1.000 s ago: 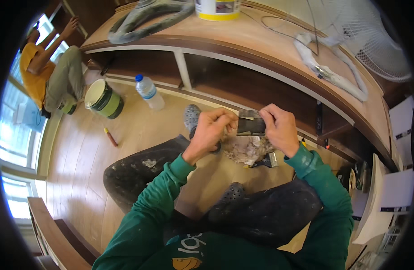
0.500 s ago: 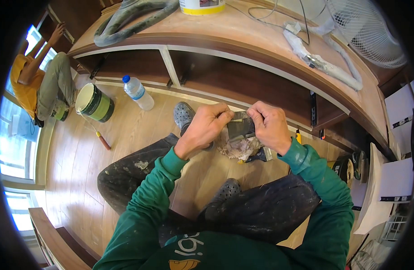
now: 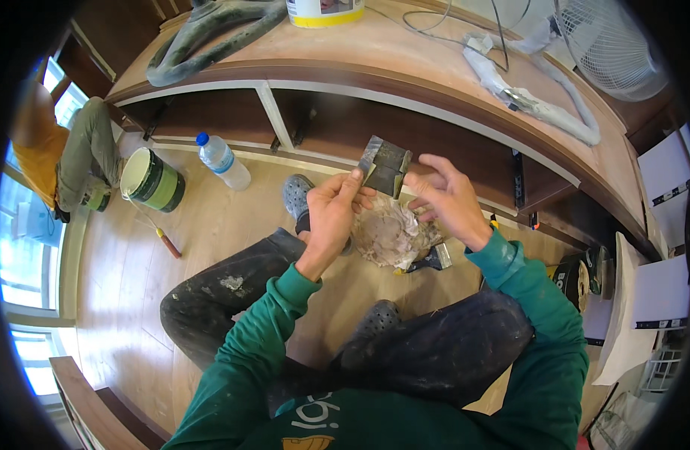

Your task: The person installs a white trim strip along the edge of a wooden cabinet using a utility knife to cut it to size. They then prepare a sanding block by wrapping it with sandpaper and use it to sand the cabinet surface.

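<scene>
A flat, dark, square scraper blade (image 3: 385, 166) with a shiny worn strip along one edge is tilted above the floor, near the cabinet front. My left hand (image 3: 331, 217) pinches its left side between thumb and fingers. By the blade's lower right corner is my right hand (image 3: 450, 196), its fingers apart and holding nothing I can see; whether a fingertip touches the blade I cannot tell. Below both hands lies a crumpled, pale, putty-smeared wrapping (image 3: 390, 232), shaped like a shallow bowl. Beside it rests a putty knife (image 3: 433, 259) with a dark handle.
A long wooden cabinet (image 3: 420, 112) with open bays curves across the front. On the floor to the left stand a water bottle (image 3: 223, 161) and a green-black bucket (image 3: 153, 180), with a red-handled tool (image 3: 168, 243) nearby. A person in orange (image 3: 39, 161) sits at far left.
My right hand has let go of the blade and its fingers have spread. The left hand now holds the blade alone, turned and raised, leaving more of the wrapping in sight.
</scene>
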Available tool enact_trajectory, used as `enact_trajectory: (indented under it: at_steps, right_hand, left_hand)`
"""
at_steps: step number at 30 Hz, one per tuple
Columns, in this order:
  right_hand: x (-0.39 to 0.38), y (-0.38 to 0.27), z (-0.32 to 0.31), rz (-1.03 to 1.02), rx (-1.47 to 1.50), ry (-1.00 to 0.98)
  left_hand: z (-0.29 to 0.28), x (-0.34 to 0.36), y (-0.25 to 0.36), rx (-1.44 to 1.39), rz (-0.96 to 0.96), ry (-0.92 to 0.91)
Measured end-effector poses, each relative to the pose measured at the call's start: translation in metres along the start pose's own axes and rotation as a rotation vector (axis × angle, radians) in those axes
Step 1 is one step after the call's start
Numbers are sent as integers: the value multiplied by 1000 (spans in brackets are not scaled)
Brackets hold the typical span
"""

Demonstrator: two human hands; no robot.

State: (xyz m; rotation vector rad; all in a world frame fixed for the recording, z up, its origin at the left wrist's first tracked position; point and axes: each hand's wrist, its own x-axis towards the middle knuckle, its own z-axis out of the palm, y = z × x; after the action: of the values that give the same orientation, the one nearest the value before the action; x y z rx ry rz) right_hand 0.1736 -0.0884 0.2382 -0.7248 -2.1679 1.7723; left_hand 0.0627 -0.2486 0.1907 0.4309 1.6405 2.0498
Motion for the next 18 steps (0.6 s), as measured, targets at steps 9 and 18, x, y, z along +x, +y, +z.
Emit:
enact_trajectory:
  at_steps: [9,18]
  right_hand:
    - [5,14,2,-220,-296,-9]
    - [-2,-7,2,-217,89,5]
  left_hand:
    - [12,-11,18,364,441,95]
    - [-11,1,24,254,288,-168]
